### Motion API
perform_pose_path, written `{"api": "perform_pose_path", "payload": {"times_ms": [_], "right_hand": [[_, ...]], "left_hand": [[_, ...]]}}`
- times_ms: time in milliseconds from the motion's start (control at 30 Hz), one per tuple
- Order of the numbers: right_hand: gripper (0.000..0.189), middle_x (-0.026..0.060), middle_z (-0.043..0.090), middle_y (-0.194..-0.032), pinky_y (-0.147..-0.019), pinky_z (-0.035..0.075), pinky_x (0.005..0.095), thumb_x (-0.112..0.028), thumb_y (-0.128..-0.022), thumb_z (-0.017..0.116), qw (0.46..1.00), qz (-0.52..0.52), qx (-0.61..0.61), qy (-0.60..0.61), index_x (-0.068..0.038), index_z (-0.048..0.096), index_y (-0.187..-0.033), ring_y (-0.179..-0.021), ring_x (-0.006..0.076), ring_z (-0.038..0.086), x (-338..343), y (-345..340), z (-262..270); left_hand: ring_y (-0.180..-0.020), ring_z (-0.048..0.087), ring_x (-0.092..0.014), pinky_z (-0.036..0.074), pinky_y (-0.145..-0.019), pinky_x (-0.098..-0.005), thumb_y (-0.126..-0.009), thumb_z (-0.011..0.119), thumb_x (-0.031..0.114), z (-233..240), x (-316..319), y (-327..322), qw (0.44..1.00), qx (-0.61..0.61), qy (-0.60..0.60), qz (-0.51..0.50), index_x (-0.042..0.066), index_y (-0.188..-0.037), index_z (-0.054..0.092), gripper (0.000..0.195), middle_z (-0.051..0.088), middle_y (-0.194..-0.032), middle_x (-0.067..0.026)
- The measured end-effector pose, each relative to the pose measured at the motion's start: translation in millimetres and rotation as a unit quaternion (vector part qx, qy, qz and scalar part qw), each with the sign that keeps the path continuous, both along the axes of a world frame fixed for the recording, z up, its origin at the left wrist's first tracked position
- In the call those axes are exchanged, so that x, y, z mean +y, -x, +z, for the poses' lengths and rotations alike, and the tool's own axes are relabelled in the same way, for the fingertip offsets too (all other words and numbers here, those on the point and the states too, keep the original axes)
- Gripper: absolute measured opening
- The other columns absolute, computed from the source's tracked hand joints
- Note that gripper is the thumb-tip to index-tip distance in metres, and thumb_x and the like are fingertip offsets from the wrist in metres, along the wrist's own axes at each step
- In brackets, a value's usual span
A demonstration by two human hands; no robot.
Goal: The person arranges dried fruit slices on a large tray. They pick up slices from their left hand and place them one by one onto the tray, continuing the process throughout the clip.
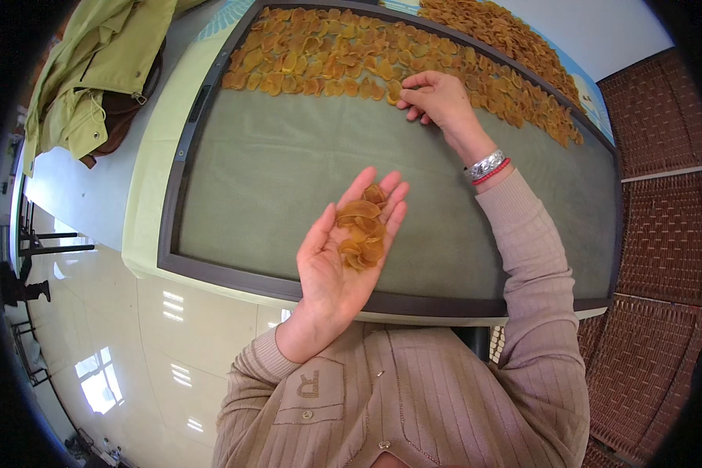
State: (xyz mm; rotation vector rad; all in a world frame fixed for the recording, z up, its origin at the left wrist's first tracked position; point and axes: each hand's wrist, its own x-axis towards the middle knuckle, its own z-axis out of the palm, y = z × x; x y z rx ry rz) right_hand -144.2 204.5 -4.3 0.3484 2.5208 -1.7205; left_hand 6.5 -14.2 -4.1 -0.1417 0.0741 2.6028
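Note:
My left hand (342,257) is palm up over the near part of a framed mesh screen (281,169), cradling a small pile of amber-brown dried slices (360,228). My right hand (441,102) reaches to the front edge of the laid-out slices. Its thumb and forefinger pinch the right edge of one dried slice (393,92) at the mesh. Beyond it, rows of similar slices (322,50) cover the far part of the screen, many of them touching or overlapping. A bracelet and a red cord circle my right wrist.
Behind the screen's dark frame (240,278) lies a large heap of dried slices (503,35). A yellow-green jacket (88,76) and a brown bag (120,117) rest at the left on a pale table surface (82,193). Woven brown panels (667,234) stand along the right side.

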Motion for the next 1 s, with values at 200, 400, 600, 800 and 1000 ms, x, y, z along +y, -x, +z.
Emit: {"api": "perform_pose_path", "payload": {"times_ms": [200,400,600,800,1000], "right_hand": [[0.024,0.0052,0.074,-0.086,-0.051,0.045,0.019,-0.013,-0.092,0.068,1.0,0.004,0.007,-0.002,0.002,0.064,-0.11,-0.062,0.0064,0.064,-0.3,-0.4,-1.1],[0.024,0.0057,0.075,-0.088,-0.051,0.045,0.0197,-0.013,-0.092,0.068,1.0,0.015,0.008,0.001,0.002,0.064,-0.111,-0.063,0.0065,0.063,0.8,0.0,-1.9],[0.025,0.0056,0.075,-0.088,-0.052,0.045,0.0196,-0.013,-0.092,0.068,1.0,0.009,0.006,0.002,0.002,0.064,-0.112,-0.063,0.0065,0.063,-0.2,-0.4,-1.1],[0.025,0.0054,0.075,-0.088,-0.053,0.045,0.0196,-0.013,-0.092,0.068,1.0,0.0,0.008,-0.002,0.001,0.063,-0.113,-0.064,0.0065,0.064,-1.3,-1.9,-1.6],[0.025,0.0062,0.075,-0.09,-0.053,0.046,0.0197,-0.012,-0.093,0.068,1.0,0.001,0.017,0.007,0.001,0.063,-0.113,-0.065,0.0071,0.064,0.6,-3.0,-2.8]], "left_hand": [[-0.15,0.026,-0.035,0.02,-0.126,-0.0434,-0.106,0.032,0.03,1.0,0.5,-0.2,1.0,0.003,0.015,0.0,-0.003,-0.155,0.028,0.059,0.031,-0.159,-0.0237],[-0.15,0.027,-0.035,0.02,-0.126,-0.0436,-0.106,0.032,0.03,2.5,0.2,-0.6,1.0,0.005,0.023,0.0,-0.003,-0.155,0.028,0.058,0.031,-0.159,-0.0237],[-0.151,0.025,-0.036,0.02,-0.126,-0.0438,-0.106,0.033,0.028,0.4,0.0,-0.7,1.0,0.004,0.014,-0.001,-0.003,-0.155,0.028,0.058,0.029,-0.16,-0.0234],[-0.151,0.025,-0.036,0.019,-0.126,-0.0438,-0.106,0.034,0.028,1.0,-0.9,-1.2,1.0,0.005,0.015,-0.001,-0.003,-0.155,0.027,0.059,0.029,-0.16,-0.0237],[-0.151,0.023,-0.036,0.018,-0.127,-0.0446,-0.105,0.034,0.027,-0.6,-0.6,-0.7,1.0,0.005,-0.005,0.002,-0.003,-0.155,0.026,0.059,0.027,-0.161,-0.0234]]}}
